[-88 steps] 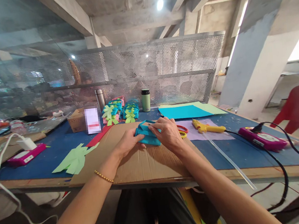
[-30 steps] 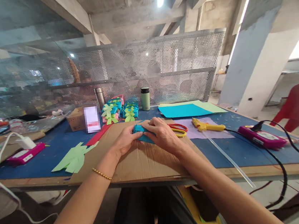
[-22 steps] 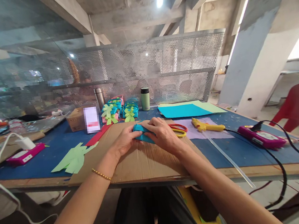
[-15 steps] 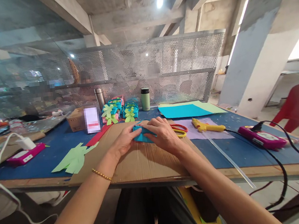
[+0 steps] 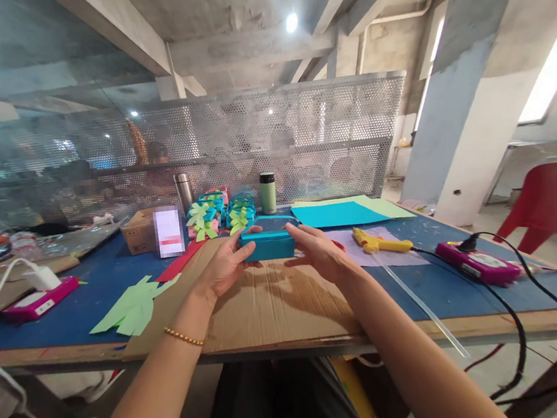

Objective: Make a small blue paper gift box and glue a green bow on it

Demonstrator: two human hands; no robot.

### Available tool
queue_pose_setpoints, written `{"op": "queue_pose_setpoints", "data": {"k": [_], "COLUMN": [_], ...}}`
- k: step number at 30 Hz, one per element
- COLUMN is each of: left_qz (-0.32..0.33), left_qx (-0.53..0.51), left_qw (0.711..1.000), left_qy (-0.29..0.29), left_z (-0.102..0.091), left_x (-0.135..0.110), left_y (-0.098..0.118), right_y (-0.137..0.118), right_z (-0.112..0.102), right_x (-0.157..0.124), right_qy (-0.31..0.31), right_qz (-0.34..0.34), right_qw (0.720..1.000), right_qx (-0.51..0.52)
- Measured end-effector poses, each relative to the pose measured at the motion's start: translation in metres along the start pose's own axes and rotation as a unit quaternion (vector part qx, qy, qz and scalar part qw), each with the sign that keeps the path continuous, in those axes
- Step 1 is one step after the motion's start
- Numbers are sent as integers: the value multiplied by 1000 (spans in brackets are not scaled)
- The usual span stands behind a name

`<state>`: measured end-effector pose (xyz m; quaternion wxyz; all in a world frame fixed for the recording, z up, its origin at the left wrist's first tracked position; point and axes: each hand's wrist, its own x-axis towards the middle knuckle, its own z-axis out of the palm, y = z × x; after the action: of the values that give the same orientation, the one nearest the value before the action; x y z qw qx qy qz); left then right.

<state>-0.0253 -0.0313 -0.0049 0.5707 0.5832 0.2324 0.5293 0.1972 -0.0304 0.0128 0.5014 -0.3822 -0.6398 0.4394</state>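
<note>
The teal folded-paper box (image 5: 267,244) sits at the far edge of the brown corrugated cardboard sheet (image 5: 269,304), which lies on the blue-topped work table (image 5: 469,291). The left hand (image 5: 222,269) clasps the box's left end, thumb over the top rim and fingers along the side. The right hand (image 5: 318,253) is spread open at the right end, fingertips at the wall; whether they press cannot be told.

Toward the person the cardboard is bare up to the table's near edge, so there is free room there. Beyond the box it is crowded: a pile of teal and pink paper boxes with green paper flowers (image 5: 218,212), a green flask (image 5: 268,193), a steel flask (image 5: 185,191) and a small brown carton (image 5: 140,228), all backed by a perforated metal screen (image 5: 300,133).

To the right lie a yellow glue gun (image 5: 380,242), a clear glue stick (image 5: 420,307), a pink device (image 5: 471,265) with a black cable, and teal and green paper sheets (image 5: 344,212). To the left lie a red paper strip (image 5: 179,264) and a green paper cut-out (image 5: 129,308).
</note>
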Motion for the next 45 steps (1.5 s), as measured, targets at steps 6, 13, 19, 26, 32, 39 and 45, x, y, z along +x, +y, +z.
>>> {"op": "queue_pose_setpoints", "data": {"k": [6,13,19,26,32,39,45], "left_qz": [-9,5,8,-2,-10,-25,-38], "left_qx": [22,18,27,27,16,21,32], "left_qw": [1000,999,998,998,995,992,991], "left_qy": [5,37,48,59,93,120,121], "left_z": [3,3,1,2,-2,-8,-8], "left_x": [-1,4,6,4,6,10,9], "left_y": [0,-4,-10,-7,-6,-12,-12], "right_y": [7,7,6,6,6,10,16], "right_z": [6,9,12,12,9,1,-6], "right_x": [2,3,2,2,2,10,20], "right_qy": [-28,-16,-10,-15,-22,47,131], "right_qz": [24,14,16,17,17,-28,-132], "right_qw": [997,997,998,998,998,998,974], "right_qx": [70,78,68,58,51,-19,-131]}}
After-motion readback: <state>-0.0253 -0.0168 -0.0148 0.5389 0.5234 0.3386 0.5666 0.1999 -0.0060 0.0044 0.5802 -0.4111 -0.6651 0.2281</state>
